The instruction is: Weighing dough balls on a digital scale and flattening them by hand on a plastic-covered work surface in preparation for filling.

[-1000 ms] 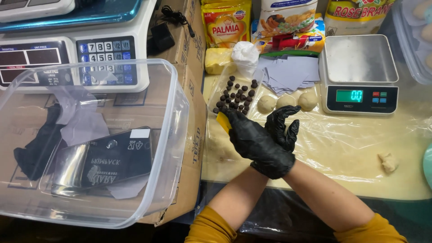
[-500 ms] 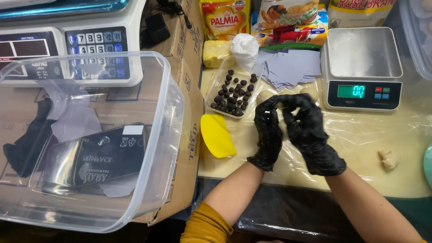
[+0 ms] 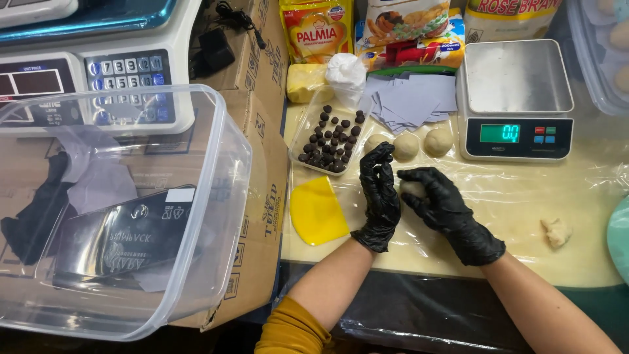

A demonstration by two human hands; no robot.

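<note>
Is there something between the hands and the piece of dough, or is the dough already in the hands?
Nothing visible stands between. The right hand already cups the dough piece, and the left hand is beside it, fingers raised. Only the black gloves cover both hands.

black gloves, yellow scraper, pale dough

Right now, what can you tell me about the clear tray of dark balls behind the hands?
The tray is a shallow rectangle of clear, thin plastic, lying flat on the plastic-covered worktop and slightly askew. It holds many small, dark brown balls, loosely scattered and thickest toward the near end. A yellow scraper lies just in front of it, and a pale dough ball sits to its right. The gloved left hand is near but apart from it.
</note>
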